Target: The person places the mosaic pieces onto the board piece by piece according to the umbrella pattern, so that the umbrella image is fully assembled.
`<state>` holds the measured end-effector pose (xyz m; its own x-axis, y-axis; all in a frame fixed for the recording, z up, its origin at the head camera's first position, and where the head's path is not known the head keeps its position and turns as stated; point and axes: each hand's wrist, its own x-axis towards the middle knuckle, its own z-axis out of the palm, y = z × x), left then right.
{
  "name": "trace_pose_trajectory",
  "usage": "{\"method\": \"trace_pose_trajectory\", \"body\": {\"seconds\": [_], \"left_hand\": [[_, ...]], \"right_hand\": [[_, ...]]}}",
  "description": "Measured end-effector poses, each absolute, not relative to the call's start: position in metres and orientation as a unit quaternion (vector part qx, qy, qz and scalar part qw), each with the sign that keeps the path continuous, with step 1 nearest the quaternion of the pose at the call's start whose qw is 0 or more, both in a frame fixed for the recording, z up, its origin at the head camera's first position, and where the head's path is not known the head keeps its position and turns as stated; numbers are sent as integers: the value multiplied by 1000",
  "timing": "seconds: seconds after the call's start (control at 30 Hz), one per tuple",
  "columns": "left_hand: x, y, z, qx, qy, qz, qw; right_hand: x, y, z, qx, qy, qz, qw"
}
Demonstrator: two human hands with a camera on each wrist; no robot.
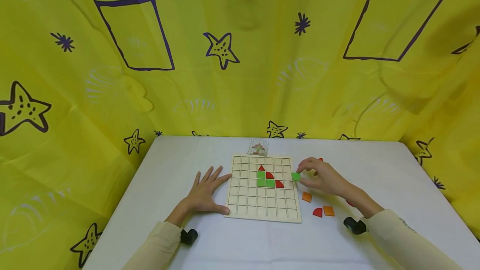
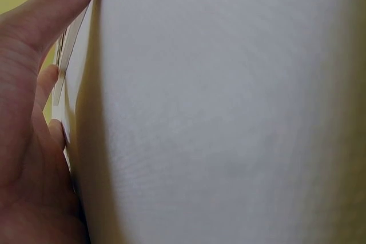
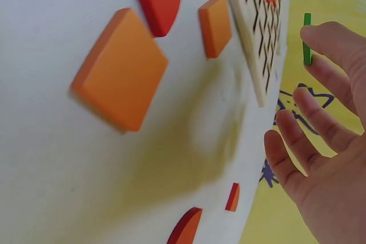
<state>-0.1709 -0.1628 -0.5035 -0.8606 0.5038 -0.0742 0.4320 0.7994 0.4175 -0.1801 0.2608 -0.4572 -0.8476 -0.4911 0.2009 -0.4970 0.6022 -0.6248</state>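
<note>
Green tile (image 1: 296, 176), pinched by right hand (image 1: 325, 177) at board (image 1: 245, 203)'s three o'clock, likely needs fitting in next; left hand (image 1: 204, 193) spread.

A small curtained booth, though the wider building cannot be told: yellow fabric (image 1: 247, 88), printed with dark starfish (image 1: 222, 50) and pale fish (image 1: 303, 73), hangs along the far, left and right sides, closing in a white-topped bench (image 1: 183, 157) whose far edge meets it.
</note>
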Motion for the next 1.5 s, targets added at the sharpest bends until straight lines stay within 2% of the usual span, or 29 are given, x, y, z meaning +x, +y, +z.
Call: {"method": "trace_pose_trajectory", "body": {"seconds": [0.67, 1.07, 1.5], "left_hand": [[-169, -163, -503, 248, 945, 196, 88], [-169, -163, -504, 252, 943, 203, 77], [-171, -162, -500, 253, 941, 207, 89]], "right_hand": [[-186, 227, -446, 275, -889, 367, 16], [-189, 189, -449, 285, -875, 390, -9], [-194, 154, -455, 305, -865, 397, -8]]}}
